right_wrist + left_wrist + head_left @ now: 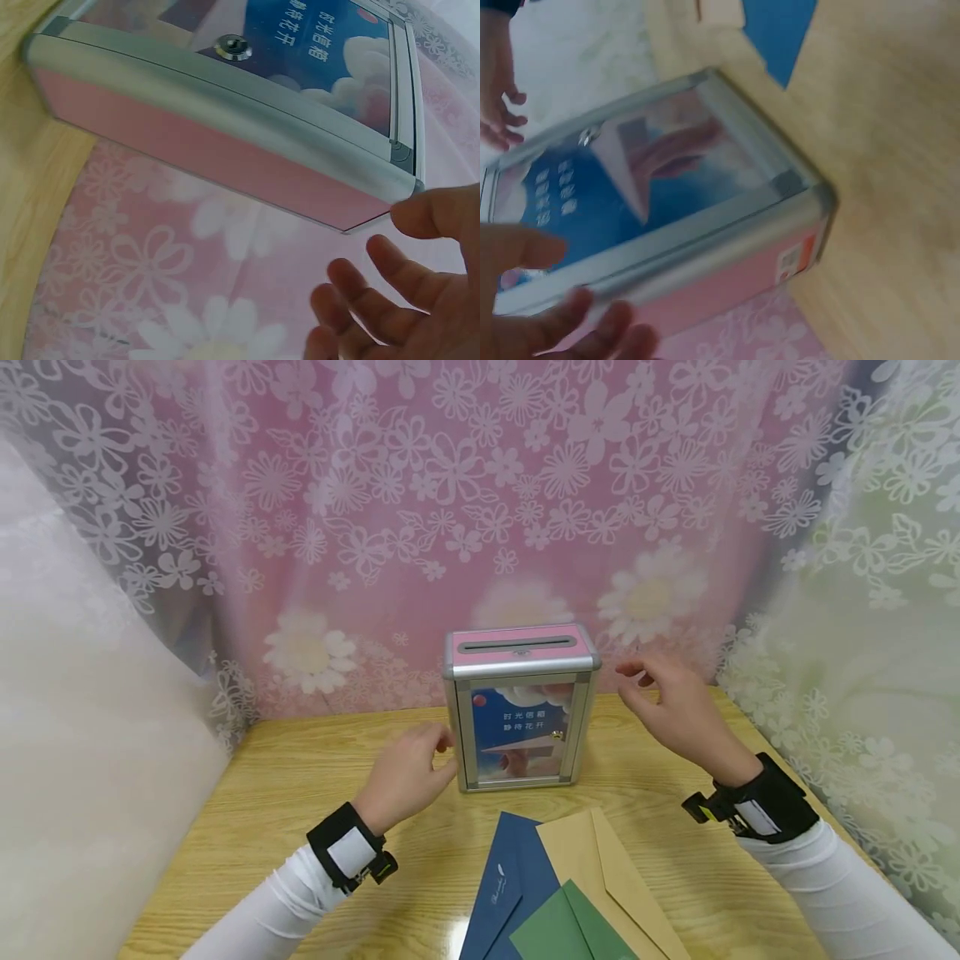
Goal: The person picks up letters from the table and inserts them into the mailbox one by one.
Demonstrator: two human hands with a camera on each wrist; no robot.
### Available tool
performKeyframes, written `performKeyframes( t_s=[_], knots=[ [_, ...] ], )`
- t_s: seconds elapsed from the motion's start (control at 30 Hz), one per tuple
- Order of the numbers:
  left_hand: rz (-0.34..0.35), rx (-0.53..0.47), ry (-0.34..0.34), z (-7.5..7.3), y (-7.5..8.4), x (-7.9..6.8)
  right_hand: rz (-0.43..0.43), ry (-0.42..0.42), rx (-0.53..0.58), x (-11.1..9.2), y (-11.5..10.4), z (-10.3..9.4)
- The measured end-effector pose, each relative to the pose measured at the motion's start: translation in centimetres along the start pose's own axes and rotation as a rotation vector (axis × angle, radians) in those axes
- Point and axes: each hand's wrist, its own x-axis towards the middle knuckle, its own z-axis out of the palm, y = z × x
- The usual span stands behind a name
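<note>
A pink and silver suggestion box [522, 708] with a top slot and a small lock on its glazed front stands upright on the table. My left hand [411, 770] is at the box's left side, fingers loosely bent, fingertips right by the frame. To the right of the box, near its top corner, my right hand [670, 714] hovers with relaxed fingers and thumb apart. In the right wrist view, the thumb [433, 214] overlaps the box's corner. Neither hand grips anything. In the left wrist view, the fingers [604, 334] spread beside the box's pink side.
In front of the box lie a blue envelope [498, 877], a tan envelope [581, 843] and a green envelope [566, 931], overlapping. The wooden table [300, 777] is backed by a pink floral curtain [420, 527], with pale cloth on both sides.
</note>
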Motion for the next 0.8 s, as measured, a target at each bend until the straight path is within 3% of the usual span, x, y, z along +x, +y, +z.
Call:
performKeyframes(
  t_s=[0.13,0.27,0.53,0.8],
  knots=[
    [0.017,0.062,-0.258,1.8,0.7,-1.2,0.076,-0.149,-0.038,-1.3,0.6,0.1],
    [0.061,0.069,-0.403,3.6,1.3,-2.2,0.092,-0.261,-0.053,-2.5,1.1,0.7],
    [0.133,0.08,-0.53,7.3,1.7,-3.1,0.05,-0.386,-0.066,-4.7,1.9,2.4],
    [0.186,0.125,-0.561,9.0,2.1,-3.8,0.069,-0.414,-0.064,-6.4,2.1,3.4]
  ],
)
